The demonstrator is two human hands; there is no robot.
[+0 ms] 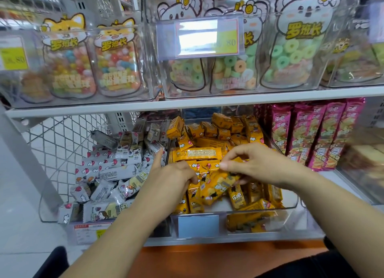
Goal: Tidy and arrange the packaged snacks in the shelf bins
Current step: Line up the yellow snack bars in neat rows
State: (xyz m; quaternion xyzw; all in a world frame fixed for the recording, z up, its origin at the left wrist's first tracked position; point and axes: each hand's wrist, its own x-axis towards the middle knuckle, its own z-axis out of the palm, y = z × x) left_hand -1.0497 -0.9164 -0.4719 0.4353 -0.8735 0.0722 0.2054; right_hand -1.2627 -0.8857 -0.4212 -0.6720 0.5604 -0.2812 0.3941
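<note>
Left hand (174, 173) grips orange packet (216, 186) at left end | right hand (255, 165) pinches right end | long axis left-right between my hands

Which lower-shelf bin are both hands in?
The middle bin, filled with orange packets; the white packets sit left, pink packs right.

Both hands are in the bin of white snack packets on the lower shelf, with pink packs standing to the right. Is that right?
Not quite. The head view shows the left hand and right hand holding orange snack packets in the middle bin; the white snack packets lie left of it. The pink packs are as said.
</note>
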